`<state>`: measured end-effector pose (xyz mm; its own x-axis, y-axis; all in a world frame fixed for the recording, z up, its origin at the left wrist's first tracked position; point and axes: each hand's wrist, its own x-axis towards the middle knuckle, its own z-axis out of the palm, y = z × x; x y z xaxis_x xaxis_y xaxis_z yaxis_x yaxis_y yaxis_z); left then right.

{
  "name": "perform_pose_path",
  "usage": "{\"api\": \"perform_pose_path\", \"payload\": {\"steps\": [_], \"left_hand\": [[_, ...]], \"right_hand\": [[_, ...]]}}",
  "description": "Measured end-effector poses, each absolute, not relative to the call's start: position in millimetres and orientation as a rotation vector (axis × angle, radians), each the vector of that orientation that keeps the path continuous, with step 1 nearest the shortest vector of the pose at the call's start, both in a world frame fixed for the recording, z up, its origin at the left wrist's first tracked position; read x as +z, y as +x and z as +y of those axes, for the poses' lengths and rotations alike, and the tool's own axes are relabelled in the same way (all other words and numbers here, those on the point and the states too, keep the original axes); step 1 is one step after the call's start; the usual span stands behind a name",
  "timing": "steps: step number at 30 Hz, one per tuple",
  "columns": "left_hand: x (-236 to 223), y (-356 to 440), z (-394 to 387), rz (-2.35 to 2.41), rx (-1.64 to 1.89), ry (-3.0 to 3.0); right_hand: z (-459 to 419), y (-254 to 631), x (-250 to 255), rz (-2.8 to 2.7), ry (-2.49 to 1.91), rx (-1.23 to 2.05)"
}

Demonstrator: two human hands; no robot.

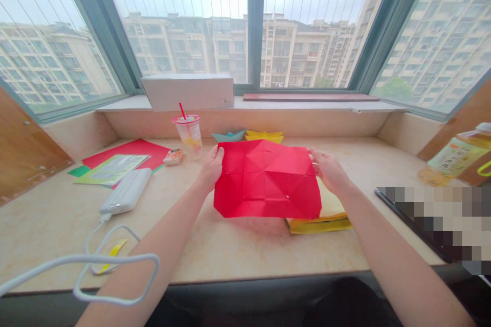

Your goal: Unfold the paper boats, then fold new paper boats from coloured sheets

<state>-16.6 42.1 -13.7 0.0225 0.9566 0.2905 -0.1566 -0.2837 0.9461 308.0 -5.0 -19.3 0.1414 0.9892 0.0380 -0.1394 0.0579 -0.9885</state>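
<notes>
A: What's happening?
B: L hand (211, 167): fingers are gripping L edge of red paper (264, 176). R hand (330, 167): fingers are pinching its upper R edge.
A: Where's it?
B: Hovering over desk (215, 258), w/ blue boat (229, 136) sitting behind.

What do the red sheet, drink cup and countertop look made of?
Red sheet: paper, matte-looking; sharp fold creases cross it.
Drink cup: probably clear plastic, smooth; its contents show through the wall.
Countertop: stone or stone-look laminate, smooth; mottled beige surface, can't tell which.
</notes>
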Motion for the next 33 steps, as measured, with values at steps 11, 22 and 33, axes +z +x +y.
{"api": "perform_pose_path", "payload": {"steps": [11, 22, 33], "left_hand": [[-13, -12, 39, 0.793, 1.381, 1.091], [-16, -10, 20, 0.699, 0.75, 1.32], [-2, -12, 7, 0.552, 0.545, 1.437]], "right_hand": [[-12, 295, -20, -1.053, -1.038, 1.193], [7, 318, -27, -0.913, -1.079, 0.743], [9, 317, -30, -0.876, -1.073, 0.617]]}}
